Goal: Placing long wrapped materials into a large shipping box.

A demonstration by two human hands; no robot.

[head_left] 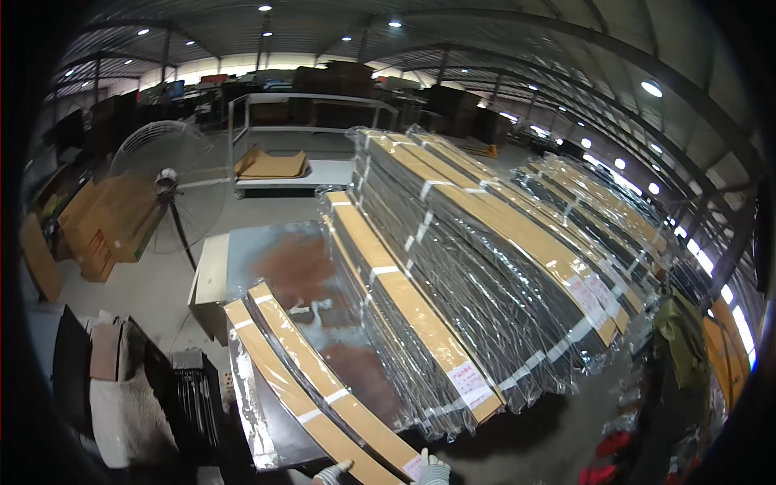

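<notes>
Two long, narrow bundles lie side by side on the table, each topped with a tan cardboard strip and bound with white tape: the left bundle and the right bundle. At the lower edge my left hand, in a pale striped glove, touches the near end of the left bundle with a finger stretched out over the cardboard. My right hand, also gloved, is at the near end of the right bundle, beside a white printed label. Its fingers point forward, apart; the palms of both hands are cut off by the frame.
Tall stacks of plastic-wrapped bundles stand to the right. The worn table has brown patches. Dark panels stand at the left, with a large fan and cardboard boxes behind. A white rack cart is farther back.
</notes>
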